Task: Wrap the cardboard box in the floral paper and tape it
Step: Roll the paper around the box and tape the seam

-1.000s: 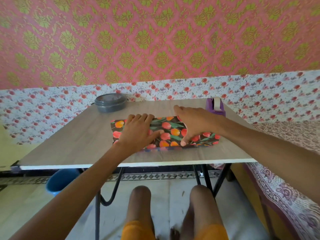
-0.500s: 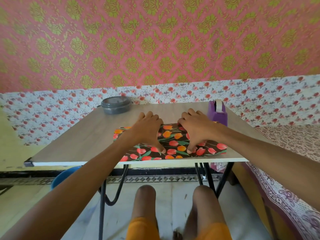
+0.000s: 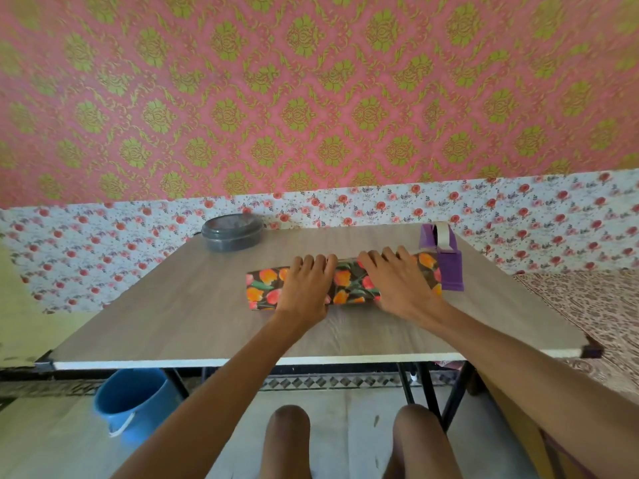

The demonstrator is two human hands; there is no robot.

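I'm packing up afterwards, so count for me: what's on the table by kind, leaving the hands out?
Box in floral paper: 1
Tape dispenser: 1
Grey lidded container: 1
Total: 3

Table (image 3: pixel 173 305): matt wood-grain top, smooth; pale edge; dark metal legs.
Paper (image 3: pixel 262 288): printed, slight sheen.
Dispenser (image 3: pixel 449 271): purple plastic.
Tub (image 3: pixel 231 233): grey plastic, clear lid.
Bucket (image 3: pixel 138 399), lower left: blue plastic, smooth.
Cloth (image 3: pixel 587 299), right: printed fabric, matt.
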